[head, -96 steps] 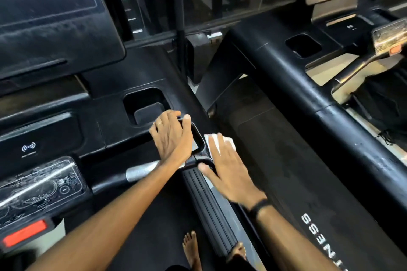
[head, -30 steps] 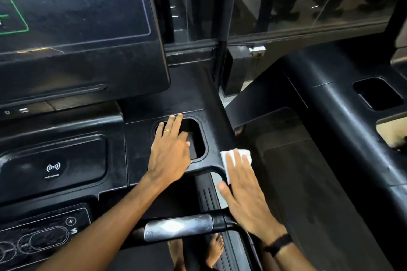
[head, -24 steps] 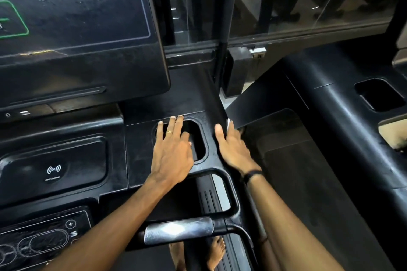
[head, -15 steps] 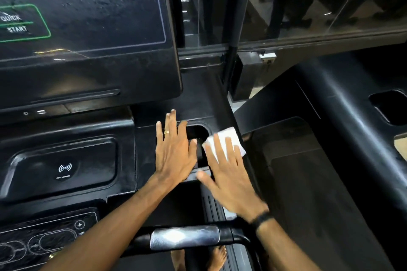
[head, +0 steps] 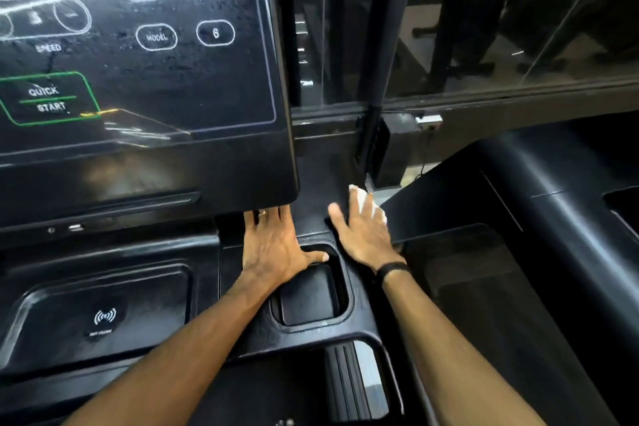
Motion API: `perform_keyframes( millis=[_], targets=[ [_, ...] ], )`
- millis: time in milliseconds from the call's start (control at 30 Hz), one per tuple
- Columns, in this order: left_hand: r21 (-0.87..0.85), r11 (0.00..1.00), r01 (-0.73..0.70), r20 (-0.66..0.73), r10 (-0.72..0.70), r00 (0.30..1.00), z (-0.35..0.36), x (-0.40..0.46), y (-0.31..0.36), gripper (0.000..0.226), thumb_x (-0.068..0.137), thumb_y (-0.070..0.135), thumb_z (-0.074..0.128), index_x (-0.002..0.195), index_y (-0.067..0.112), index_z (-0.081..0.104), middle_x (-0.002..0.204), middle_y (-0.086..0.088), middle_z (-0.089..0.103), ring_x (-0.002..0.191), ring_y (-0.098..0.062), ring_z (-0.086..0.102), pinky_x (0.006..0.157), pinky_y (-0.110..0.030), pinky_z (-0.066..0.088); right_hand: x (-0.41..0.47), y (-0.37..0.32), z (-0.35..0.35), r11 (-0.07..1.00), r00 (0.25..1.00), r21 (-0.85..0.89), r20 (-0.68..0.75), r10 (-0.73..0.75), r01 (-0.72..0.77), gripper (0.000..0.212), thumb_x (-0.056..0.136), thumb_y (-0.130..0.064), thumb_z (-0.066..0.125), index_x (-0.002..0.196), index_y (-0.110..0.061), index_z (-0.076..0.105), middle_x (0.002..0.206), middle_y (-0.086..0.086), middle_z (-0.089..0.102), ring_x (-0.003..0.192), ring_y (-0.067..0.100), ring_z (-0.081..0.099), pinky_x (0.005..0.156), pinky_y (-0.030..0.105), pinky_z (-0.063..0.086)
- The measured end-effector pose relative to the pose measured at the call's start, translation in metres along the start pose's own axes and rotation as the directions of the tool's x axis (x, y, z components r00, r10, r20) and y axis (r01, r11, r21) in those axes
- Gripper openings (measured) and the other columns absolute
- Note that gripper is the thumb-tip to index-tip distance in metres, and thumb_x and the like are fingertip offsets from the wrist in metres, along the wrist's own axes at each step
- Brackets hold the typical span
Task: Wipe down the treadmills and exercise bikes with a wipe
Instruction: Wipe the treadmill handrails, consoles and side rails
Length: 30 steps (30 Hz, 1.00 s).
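A small white wipe (head: 367, 204) is seen against the shiny black plastic treadmill console (head: 321, 176). A dark glass touch screen (head: 138, 45) is marked with white rounded outlines and white words, and one green box outline (head: 50, 98) is drawn round "QUICK START". A white wave sign (head: 104, 316) is printed on a flat black pad. A thin gold ring (head: 262, 212) and a black wristband (head: 392, 270) are worn. A grey ribbed strip (head: 349, 380) is striped with black lines.

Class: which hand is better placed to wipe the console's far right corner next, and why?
Right. The right hand already presses the wipe flat there; the left hand rests bare beside the cup holder.
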<state>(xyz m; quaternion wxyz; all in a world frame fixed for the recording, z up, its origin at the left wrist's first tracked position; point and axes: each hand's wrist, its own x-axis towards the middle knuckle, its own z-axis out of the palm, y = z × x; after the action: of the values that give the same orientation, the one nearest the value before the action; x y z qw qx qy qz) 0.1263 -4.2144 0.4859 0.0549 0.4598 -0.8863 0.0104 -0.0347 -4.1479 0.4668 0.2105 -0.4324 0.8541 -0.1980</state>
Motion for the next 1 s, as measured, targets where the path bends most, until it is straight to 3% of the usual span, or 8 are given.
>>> perform_keyframes(
  millis=[100,200,400,533,600,700,833,1000],
  targets=[
    [-0.010,1.000,-0.013,-0.053,0.012,0.999,0.005,0.002,-0.002,0.137,0.046,0.093,0.059,0.145,0.002,0.032,0.142,-0.022,0.047,0.130,-0.039,0.046,0.112,-0.056,0.027,-0.028,0.001,0.001,0.948,0.964,-0.174,0.044,-0.262,0.265,0.072,0.094,-0.067,0.012,0.158,-0.035,0.005,0.167,0.004,-0.004,0.152,0.034,-0.009,0.122,0.053,0.002],
    [-0.011,1.000,-0.009,-0.043,0.008,0.999,0.008,0.002,-0.002,0.138,0.043,0.094,0.060,0.143,0.003,0.034,0.142,-0.021,0.048,0.130,-0.039,0.046,0.112,-0.054,0.025,-0.089,0.024,-0.004,0.876,0.892,-0.172,0.112,-0.437,0.451,0.067,0.096,-0.062,0.007,0.158,-0.039,-0.004,0.166,-0.012,-0.017,0.150,0.018,-0.026,0.123,0.044,-0.011],
    [0.039,0.999,0.004,-0.007,-0.004,1.000,0.005,0.003,-0.001,0.140,0.042,0.096,0.058,0.143,0.003,0.035,0.142,-0.019,0.047,0.130,-0.038,0.045,0.113,-0.052,0.025,-0.068,0.051,0.003,0.971,0.990,0.224,0.093,-0.102,0.079,0.067,0.095,-0.070,0.004,0.155,-0.042,-0.005,0.165,-0.017,-0.015,0.148,-0.002,-0.021,0.124,0.032,-0.009],
    [0.063,0.998,0.008,-0.003,-0.008,1.000,0.002,0.003,0.000,0.142,0.045,0.098,0.054,0.148,0.004,0.030,0.146,-0.018,0.043,0.134,-0.037,0.042,0.115,-0.052,0.022,0.023,0.019,-0.007,0.939,0.988,0.317,0.120,0.095,-0.129,0.074,0.097,-0.070,0.018,0.159,-0.034,0.002,0.168,-0.009,0.000,0.154,0.014,0.001,0.123,0.037,0.001],
    [0.078,0.997,0.010,0.027,-0.013,1.000,0.002,0.003,0.001,0.143,0.047,0.100,0.049,0.151,0.005,0.023,0.150,-0.018,0.038,0.137,-0.036,0.039,0.116,-0.053,0.019,0.046,0.000,-0.008,0.984,0.996,0.168,0.077,0.041,-0.054,0.075,0.097,-0.071,0.020,0.160,-0.033,0.004,0.168,-0.004,0.000,0.154,0.024,0.002,0.124,0.047,0.004],
    [0.084,0.996,0.021,0.028,-0.024,0.999,0.003,0.002,0.001,0.140,0.049,0.099,0.047,0.149,0.005,0.022,0.146,-0.019,0.044,0.131,-0.036,0.046,0.113,-0.054,0.024,0.031,-0.023,-0.001,0.981,0.982,-0.099,0.109,-0.156,0.167,0.072,0.098,-0.068,0.018,0.159,-0.036,-0.001,0.167,0.000,-0.014,0.152,0.032,-0.017,0.122,0.051,-0.010],
    [0.069,0.998,0.013,0.036,-0.016,0.999,0.004,0.001,0.002,0.118,0.066,0.086,0.049,0.148,0.006,0.021,0.143,-0.015,0.045,0.132,-0.034,0.045,0.114,-0.056,0.021,-0.057,-0.010,0.002,0.870,0.890,-0.196,0.158,-0.428,0.453,0.074,0.094,-0.068,-0.004,0.159,-0.032,-0.011,0.165,-0.008,-0.022,0.149,0.019,-0.029,0.122,0.046,-0.011],
    [0.092,0.994,0.057,0.029,-0.060,0.998,0.005,0.002,0.002,0.134,0.047,0.101,0.048,0.137,0.001,0.039,0.130,-0.020,0.055,0.120,-0.038,0.052,0.107,-0.058,0.028,-0.103,0.018,-0.005,0.922,0.931,-0.155,0.150,-0.333,0.355,0.077,0.089,-0.072,-0.013,0.156,-0.034,-0.016,0.161,-0.016,-0.030,0.146,0.010,-0.035,0.122,0.037,-0.016]
  ],
)
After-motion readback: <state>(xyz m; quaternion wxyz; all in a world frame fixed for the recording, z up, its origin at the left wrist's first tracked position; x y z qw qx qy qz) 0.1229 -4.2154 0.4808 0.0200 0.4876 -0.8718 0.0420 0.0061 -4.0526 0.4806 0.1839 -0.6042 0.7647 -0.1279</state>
